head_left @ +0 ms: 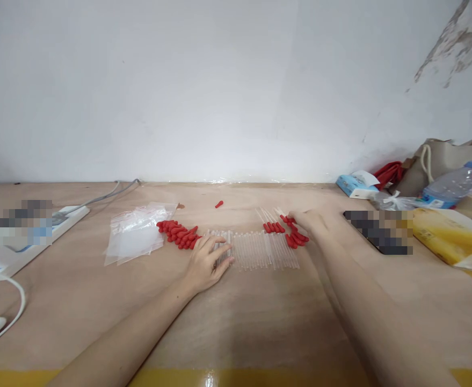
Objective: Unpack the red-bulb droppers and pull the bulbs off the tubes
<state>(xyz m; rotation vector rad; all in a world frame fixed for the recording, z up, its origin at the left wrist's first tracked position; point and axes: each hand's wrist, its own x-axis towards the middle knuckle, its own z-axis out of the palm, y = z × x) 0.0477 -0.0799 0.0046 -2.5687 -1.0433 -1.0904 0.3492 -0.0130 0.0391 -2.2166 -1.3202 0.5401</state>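
My left hand (208, 263) lies over the left end of a row of clear glass tubes (260, 250), fingers spread and touching them. Left of it is a heap of red rubber bulbs (177, 234). My right hand (309, 223) is past the row's right end, its fingertips closed at a red-bulbed dropper (286, 219); the fingers partly hide the grip. Beside it, several finished droppers (274, 227) lie side by side, thin tubes pointing to the wall. More loose red bulbs (294, 240) sit just below the right fingertips.
Clear zip bags (137, 236) lie left of the heap. One stray red bulb (219, 204) is near the wall. A power strip (70, 217) with cables stands at left. To the right are a dark phone-like object (375, 234), a yellow packet (449, 236), a tissue pack (356, 185) and a plastic bottle (457, 183).
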